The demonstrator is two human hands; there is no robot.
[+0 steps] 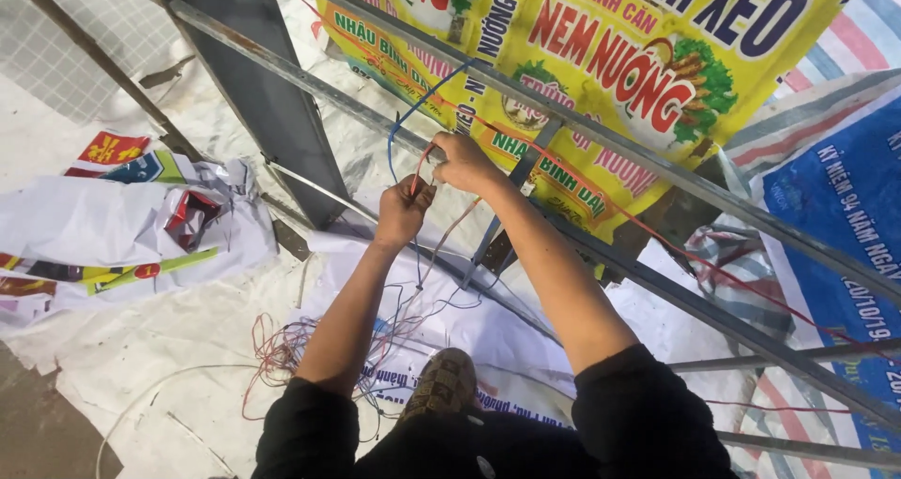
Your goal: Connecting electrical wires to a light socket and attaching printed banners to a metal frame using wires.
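Against a grey metal bar, both hands pinch thin red wire.

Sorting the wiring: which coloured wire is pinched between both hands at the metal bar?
The red wire, held by left hand and right hand; the blue wire loops free above.

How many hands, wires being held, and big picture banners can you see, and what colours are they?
Hands: 2, left hand and right hand, both gripping wires at the metal frame
Held wires: 2, one red wire, one blue wire
Banners: 2, one yellow banner, one blue banner
Total: 6
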